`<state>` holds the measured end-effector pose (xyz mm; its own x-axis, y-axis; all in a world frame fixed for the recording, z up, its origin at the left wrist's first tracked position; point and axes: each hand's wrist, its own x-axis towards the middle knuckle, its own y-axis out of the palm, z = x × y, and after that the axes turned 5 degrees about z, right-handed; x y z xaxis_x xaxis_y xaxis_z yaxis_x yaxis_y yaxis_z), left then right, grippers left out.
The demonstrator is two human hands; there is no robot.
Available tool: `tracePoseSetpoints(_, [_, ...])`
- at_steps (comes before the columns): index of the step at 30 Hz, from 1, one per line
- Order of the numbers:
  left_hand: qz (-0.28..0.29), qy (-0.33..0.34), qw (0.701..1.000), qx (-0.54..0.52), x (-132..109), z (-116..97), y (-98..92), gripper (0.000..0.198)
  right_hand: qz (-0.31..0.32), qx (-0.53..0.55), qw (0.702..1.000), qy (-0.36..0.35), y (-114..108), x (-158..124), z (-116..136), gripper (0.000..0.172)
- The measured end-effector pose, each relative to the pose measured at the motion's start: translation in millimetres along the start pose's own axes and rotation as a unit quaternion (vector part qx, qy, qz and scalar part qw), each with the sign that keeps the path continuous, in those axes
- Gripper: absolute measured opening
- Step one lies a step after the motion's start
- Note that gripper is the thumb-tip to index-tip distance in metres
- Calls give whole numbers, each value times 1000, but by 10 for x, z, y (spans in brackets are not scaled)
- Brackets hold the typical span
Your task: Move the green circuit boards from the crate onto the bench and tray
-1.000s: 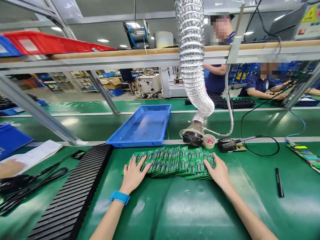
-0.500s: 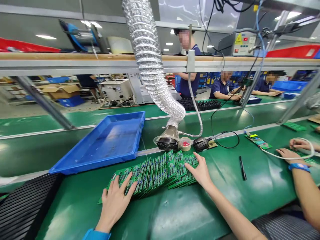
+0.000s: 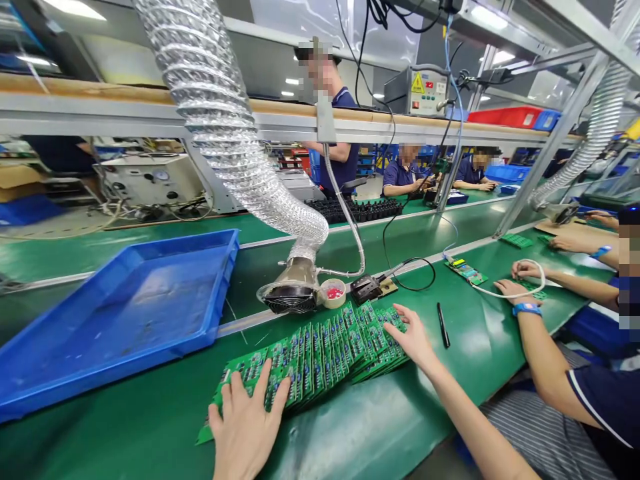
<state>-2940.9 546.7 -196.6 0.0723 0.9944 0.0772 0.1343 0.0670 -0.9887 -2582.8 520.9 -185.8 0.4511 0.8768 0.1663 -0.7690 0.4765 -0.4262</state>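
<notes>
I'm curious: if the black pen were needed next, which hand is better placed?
Likely the right hand: it's nearer the black pen; the left hand is at the opposite end of the green boards.

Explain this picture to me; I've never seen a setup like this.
No robot here: a person works bare-handed, seen from a camera worn on their head, looking forward and down. The left hand lies spread over one end of a row of overlapping green circuit boards on the green table; the right hand is at the other end. Neither appears to lift anything. Nearby are a blue tray, a small cup with red bits and a black pen; a silver hose hangs behind the boards.
</notes>
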Motion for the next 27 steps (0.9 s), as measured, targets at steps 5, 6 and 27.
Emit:
tracePoseSetpoints(5, [11,30,999,-35,29,-342,22,76,-23,-34,999,-6,-232,209,-178,58])
tracePoseSetpoints(6, [17,30,998,-47,36,-370,23,76,-26,-35,999,-3,-256,238,-207,59])
tracePoseSetpoints(27, [58,168,981,-76,-63,140,-153,80,30,-107,994,-18,-255,166,7,73])
